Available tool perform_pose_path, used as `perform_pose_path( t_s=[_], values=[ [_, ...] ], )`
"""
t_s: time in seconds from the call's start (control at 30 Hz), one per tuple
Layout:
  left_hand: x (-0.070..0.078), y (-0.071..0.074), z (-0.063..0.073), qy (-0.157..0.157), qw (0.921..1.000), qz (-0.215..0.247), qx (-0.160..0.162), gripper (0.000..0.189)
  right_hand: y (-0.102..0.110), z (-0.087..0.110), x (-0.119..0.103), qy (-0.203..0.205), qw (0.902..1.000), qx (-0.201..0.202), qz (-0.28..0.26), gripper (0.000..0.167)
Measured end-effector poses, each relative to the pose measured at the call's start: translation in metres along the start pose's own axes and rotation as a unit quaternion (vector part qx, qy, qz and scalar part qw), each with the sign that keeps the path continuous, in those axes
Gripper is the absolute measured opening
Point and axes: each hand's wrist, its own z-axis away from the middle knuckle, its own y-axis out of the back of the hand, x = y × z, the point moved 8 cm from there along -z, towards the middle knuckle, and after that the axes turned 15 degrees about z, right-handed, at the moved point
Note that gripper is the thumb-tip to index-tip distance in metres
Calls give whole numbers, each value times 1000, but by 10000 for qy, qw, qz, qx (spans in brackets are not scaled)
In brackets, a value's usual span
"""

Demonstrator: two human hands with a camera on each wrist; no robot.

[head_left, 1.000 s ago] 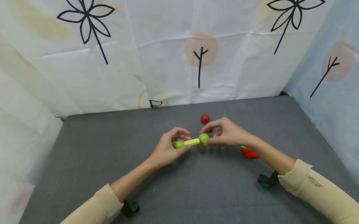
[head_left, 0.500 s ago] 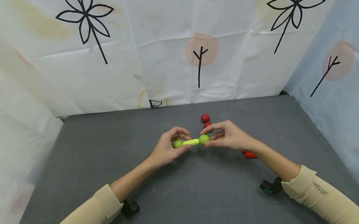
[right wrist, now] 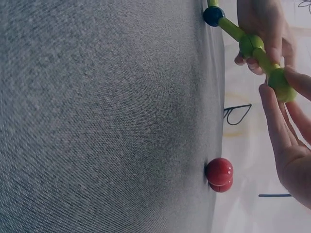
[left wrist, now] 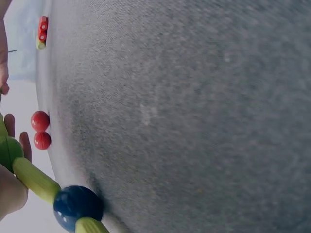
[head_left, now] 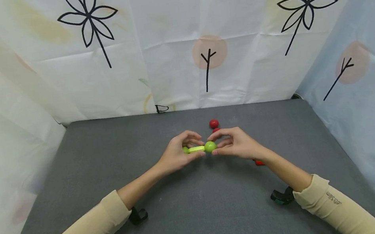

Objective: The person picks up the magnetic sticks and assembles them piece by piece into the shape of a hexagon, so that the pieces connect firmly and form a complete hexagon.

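Observation:
A chain of balls and yellow-green rods (head_left: 197, 149) hangs between the two hands above the table. My left hand (head_left: 175, 154) grips it around a green ball (right wrist: 249, 45), with thumb and fingers reaching along the rod to the right. On the right end sits another green ball (head_left: 210, 146), which my right hand (head_left: 239, 143) pinches between thumb and fingertips. Beyond the left hand, a further rod (left wrist: 36, 179) leads to a dark blue ball (left wrist: 77, 206) with one more rod on it; the left hand hides that part in the head view.
Two red balls (head_left: 214, 123) lie close together on the grey table (head_left: 200, 211) behind the right hand. Red pieces with a yellow-green end (left wrist: 42, 31) lie farther right, partly hidden by the right forearm in the head view. Printed white cloth (head_left: 178, 54) encloses the back and sides.
Over the last half second the chain has shifted slightly left while the left hand's fingers have slid right along it, covering more of the left green ball. Earlier, the right hand drew back slightly.

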Motion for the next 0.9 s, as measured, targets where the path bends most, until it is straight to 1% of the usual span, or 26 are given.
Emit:
perform_pose_path(
  t_s=[0.17,0.3,0.43,0.6,0.73,0.9],
  values=[
    [2,-4,-3,-60,9999,-161,3,52,1,1,1,-60,9999,138,45,35],
    [3,-3,-5,23,9998,-174,28,52,2,2,2,-84,9999,140,34,34],
    [2,-2,-7,68,9997,-219,41,50,3,4,3,-95,9998,157,-67,31],
    [3,-3,-7,10,9994,-358,9,48,6,7,5,-139,9995,229,-159,25],
    [5,-4,-6,-61,9991,-412,-8,46,14,12,10,-288,9990,308,-137,27],
    [5,-1,-5,-96,9988,-472,70,43,33,22,18,-537,9973,495,-41,31]
  ],
)
